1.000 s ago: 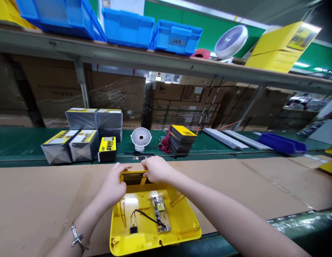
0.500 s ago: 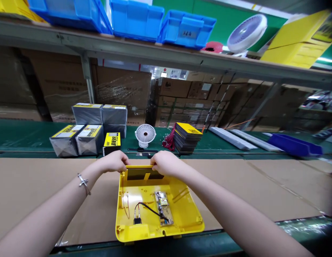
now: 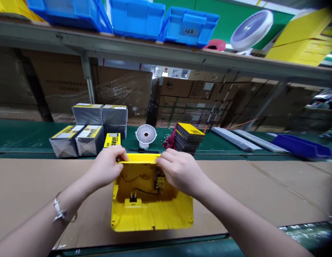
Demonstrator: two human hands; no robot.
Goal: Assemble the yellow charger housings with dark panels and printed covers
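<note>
Both hands grip the upper edge of a yellow plastic housing (image 3: 152, 216), tipped so that its hollow inside faces me. My left hand (image 3: 108, 164) pinches the top left corner. My right hand (image 3: 179, 169) has its fingers closed on the same edge farther right and covers part of the upper right side. Inside the housing a circuit board (image 3: 159, 180) is partly in shadow. A dark cable runs from it to a black socket (image 3: 133, 197) with two prongs. A bracelet (image 3: 59, 211) hangs on my left wrist.
Beyond the cardboard-covered worktop (image 3: 235, 192) stand wrapped boxes (image 3: 88, 137), a small white fan (image 3: 146, 135) and a stack of yellow-black cards (image 3: 189, 137). A blue tray (image 3: 301, 145) lies right. Overhead, a shelf (image 3: 144, 48) carries blue bins (image 3: 136, 19).
Both hands have tilted the housing up, its far edge rising towards me and its inside turning darker. Its near edge has shifted slightly away and left.
</note>
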